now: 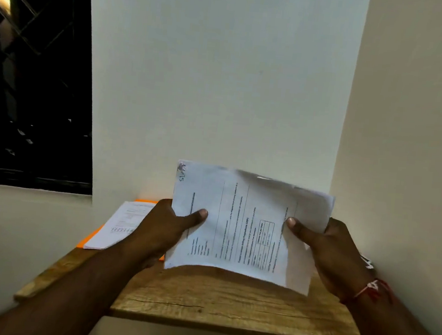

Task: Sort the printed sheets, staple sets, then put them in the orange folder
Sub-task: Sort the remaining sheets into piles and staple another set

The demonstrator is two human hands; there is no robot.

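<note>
Thumbs pressed on the front, both hands grip a bunch of printed sheets [244, 223] above the wooden table [229, 307]: left hand [163, 229] on its left edge, right hand [332, 252] on its right. How many sheets is unclear. Behind the left hand, more papers [121, 225] lie on the orange folder [88, 241].

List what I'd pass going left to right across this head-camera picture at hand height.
Orange folder → loose sheets lying on it → left hand → held printed sheets → right hand, red thread on its wrist.
</note>
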